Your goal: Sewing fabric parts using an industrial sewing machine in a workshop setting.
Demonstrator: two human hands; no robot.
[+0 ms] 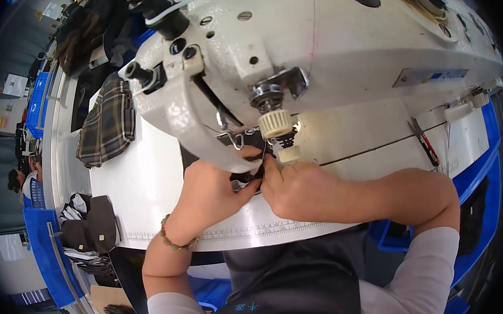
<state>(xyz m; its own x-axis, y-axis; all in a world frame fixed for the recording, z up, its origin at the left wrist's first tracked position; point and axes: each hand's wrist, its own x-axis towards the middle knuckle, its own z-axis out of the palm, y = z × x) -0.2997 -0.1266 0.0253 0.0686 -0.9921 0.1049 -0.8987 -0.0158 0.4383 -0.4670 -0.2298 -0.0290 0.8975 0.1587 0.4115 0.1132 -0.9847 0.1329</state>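
Observation:
A white sewing machine [344,51] fills the upper part of the view, its head close over both hands. Beneath it, a piece of dark cloth [189,156] lies on the white table, partly hidden by the machine head. My left hand [212,192], with a beaded bracelet at the wrist, has its fingers closed on the cloth near the needle area. Beside it, my right hand [299,190] is closed too, its fingertips pinching the cloth's edge close to my left fingertips. The needle itself and part of the fingertips are hidden behind the machine.
Folded plaid cloth [108,122] lies at the table's left, with dark cloth pieces [91,224] at the near left edge. Red-handled snips [425,143] rest on the right. A printed ruler [256,234] follows the front edge. Blue bins [479,219] stand at the right.

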